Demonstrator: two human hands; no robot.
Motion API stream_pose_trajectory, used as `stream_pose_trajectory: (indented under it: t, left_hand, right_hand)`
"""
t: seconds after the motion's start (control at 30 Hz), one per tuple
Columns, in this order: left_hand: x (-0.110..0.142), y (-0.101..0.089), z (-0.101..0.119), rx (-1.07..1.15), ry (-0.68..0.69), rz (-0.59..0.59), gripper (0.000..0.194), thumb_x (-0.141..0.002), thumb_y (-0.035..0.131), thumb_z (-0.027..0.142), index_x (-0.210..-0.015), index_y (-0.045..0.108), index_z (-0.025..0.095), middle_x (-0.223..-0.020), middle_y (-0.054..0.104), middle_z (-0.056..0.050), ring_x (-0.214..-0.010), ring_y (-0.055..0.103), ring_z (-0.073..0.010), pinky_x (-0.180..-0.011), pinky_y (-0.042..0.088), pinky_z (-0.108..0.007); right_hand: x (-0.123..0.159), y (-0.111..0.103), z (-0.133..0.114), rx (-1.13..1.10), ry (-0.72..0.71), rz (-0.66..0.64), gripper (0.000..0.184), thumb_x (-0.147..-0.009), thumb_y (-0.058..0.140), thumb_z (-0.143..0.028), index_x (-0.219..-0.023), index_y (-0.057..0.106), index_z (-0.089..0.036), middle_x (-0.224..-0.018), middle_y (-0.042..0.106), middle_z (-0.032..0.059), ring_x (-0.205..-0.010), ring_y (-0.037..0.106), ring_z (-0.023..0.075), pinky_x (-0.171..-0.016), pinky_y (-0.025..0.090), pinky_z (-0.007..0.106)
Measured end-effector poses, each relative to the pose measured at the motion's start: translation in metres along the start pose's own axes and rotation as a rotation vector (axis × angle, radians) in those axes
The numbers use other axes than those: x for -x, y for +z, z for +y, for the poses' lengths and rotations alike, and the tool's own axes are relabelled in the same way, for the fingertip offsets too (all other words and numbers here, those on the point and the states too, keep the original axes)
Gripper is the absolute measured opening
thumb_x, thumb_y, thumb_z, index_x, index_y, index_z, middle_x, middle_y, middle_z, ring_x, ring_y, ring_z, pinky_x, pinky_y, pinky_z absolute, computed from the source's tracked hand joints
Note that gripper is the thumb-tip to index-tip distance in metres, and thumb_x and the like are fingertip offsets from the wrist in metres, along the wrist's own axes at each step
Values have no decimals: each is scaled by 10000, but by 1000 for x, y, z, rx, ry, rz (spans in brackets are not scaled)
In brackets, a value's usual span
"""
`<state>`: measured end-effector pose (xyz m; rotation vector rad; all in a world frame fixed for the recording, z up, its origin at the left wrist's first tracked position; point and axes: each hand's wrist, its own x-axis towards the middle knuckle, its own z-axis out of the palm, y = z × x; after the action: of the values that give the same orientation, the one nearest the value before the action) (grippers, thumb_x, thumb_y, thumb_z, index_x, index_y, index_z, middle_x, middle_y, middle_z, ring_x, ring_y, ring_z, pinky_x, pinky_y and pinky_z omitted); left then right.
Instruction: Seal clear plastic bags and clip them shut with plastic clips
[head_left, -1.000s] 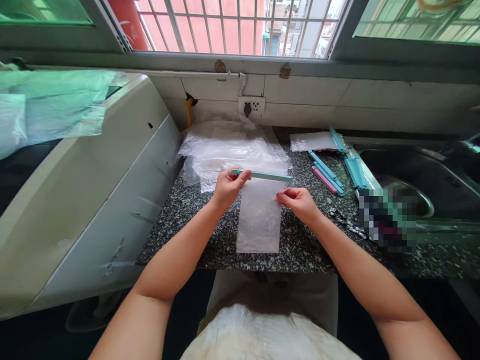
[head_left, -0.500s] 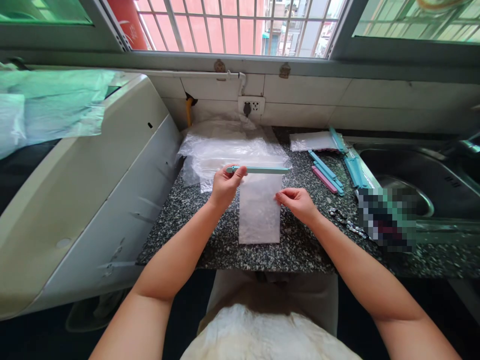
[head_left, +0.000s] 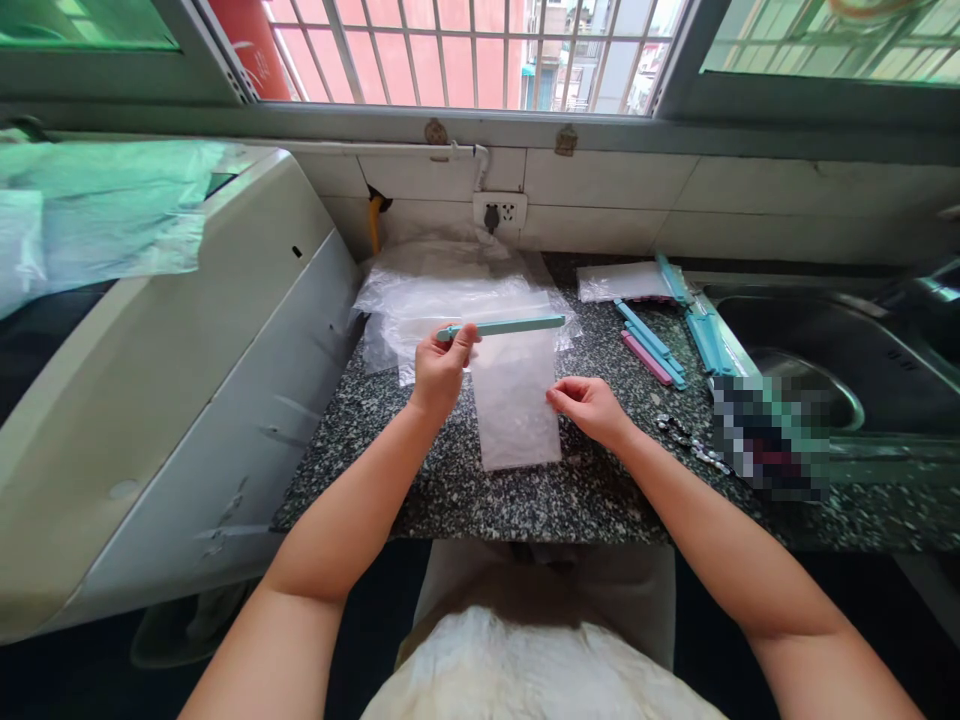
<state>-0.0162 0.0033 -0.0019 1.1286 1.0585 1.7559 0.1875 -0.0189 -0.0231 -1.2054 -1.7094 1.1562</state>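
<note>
My left hand is closed on one end of a light-blue bag sealing clip. The clip runs to the right across the upper part of a clear plastic bag, and a strip of the bag shows above it. My right hand pinches the bag's right edge between thumb and fingertips. Below the clip the bag hangs or lies over the speckled countertop; I cannot tell whether it touches. Behind the bag is a pile of clear plastic bags.
Several blue clips and a pink clip lie to the right. Further over are more blue clips, a small plastic packet, a dark chain and a metal sink. A pale machine casing borders the left side.
My left hand has moved slightly left and up with the clip, whose right end now tilts upward. The bag's lower edge has risen and slanted. My right hand is nearly still.
</note>
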Motion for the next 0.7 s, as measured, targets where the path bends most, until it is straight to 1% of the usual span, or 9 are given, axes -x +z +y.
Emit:
stream_pose_trajectory:
  t: [0.23, 0.37, 0.53, 0.7]
  left_hand:
    - [-3, -2, -1, 35, 41, 42, 327, -648, 744, 441, -588, 560, 178, -528, 569, 21, -423, 408, -50, -417, 325, -206]
    - [-7, -4, -3, 17, 44, 95, 310, -685, 724, 412, -586, 540, 182, -529, 571, 23, -419, 405, -50, -413, 322, -205]
    - [-9, -6, -4, 31, 60, 110, 289, -720, 708, 369, -595, 523, 185, -513, 544, 34, -414, 400, -47, -411, 313, -202]
    - [-11, -6, 1, 14, 73, 224, 321, -747, 684, 374, -580, 477, 194, -528, 545, 36, -411, 395, -47, -416, 319, -209]
  right_hand:
    - [0, 0, 3, 60, -40, 9, 294, -703, 557, -435, -578, 565, -169, -520, 504, -13, -514, 420, 98, -513, 329, 238]
    - [-1, 1, 5, 108, -60, -11, 278, -708, 562, -419, -584, 571, -170, -526, 507, -14, -518, 422, 99, -509, 327, 235]
    - [0, 1, 7, 140, -89, -9, 280, -730, 548, -408, -580, 558, -171, -520, 487, -18, -510, 407, 94, -500, 318, 230]
    - [1, 1, 6, 164, -94, -20, 275, -737, 551, -410, -600, 568, -173, -541, 517, -7, -529, 424, 103, -514, 331, 233]
